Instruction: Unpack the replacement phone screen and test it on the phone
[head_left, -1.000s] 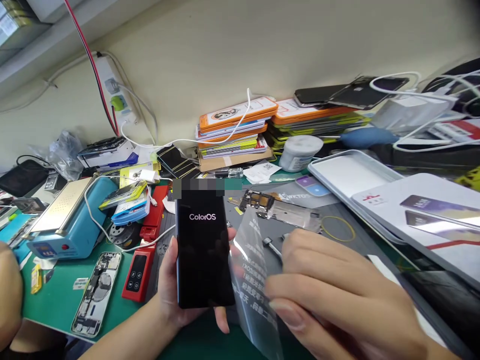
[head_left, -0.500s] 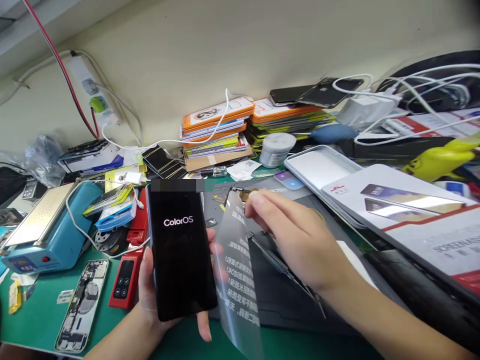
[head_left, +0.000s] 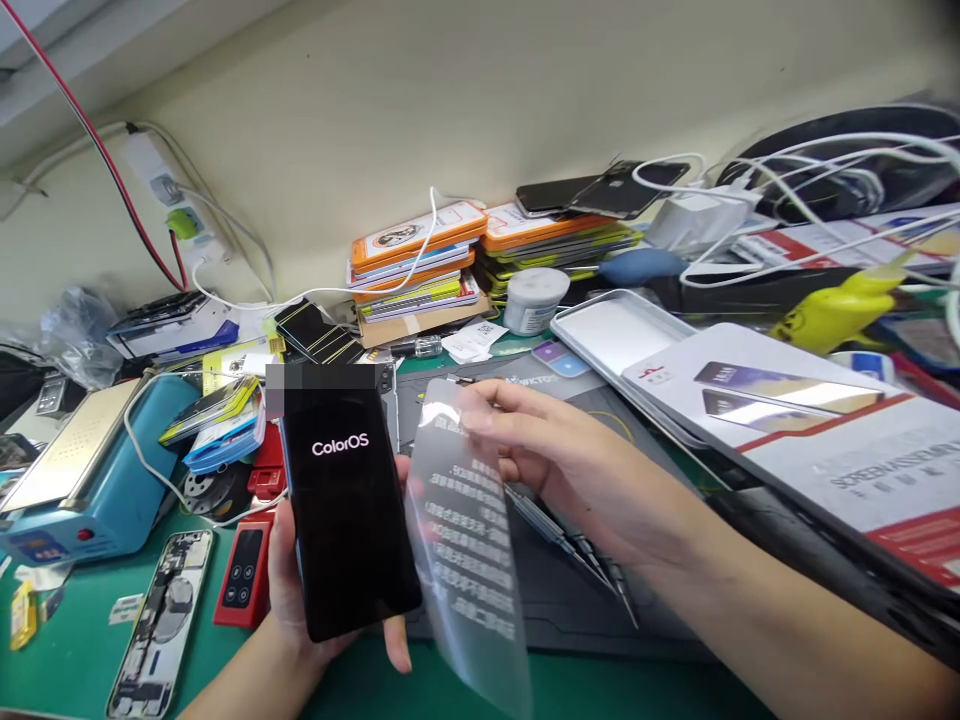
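Observation:
A black smartphone (head_left: 352,530) with "ColorOS" lit on its screen rests upright in my left hand (head_left: 289,590), thumb along one edge and fingers behind it. My right hand (head_left: 532,435) pinches the top of a clear protective film (head_left: 472,540) printed with white, mirrored-looking characters. The film hangs down, slightly curled, just right of the phone; some left-hand fingertips show through it. Beneath my right hand, several thin metal tools (head_left: 570,550) lie on the dark grey work mat (head_left: 555,610).
An opened phone body (head_left: 161,625) and a red device with buttons (head_left: 244,570) lie left, near a blue machine (head_left: 90,490). At the back are stacked orange boxes (head_left: 416,240) and a white jar (head_left: 536,300). A white-and-red box (head_left: 787,420) stands right.
My right hand has shifted slightly, and the film now hangs more face-on, with more of its print visible. The whole view has moved a little; the phone is still in my left hand.

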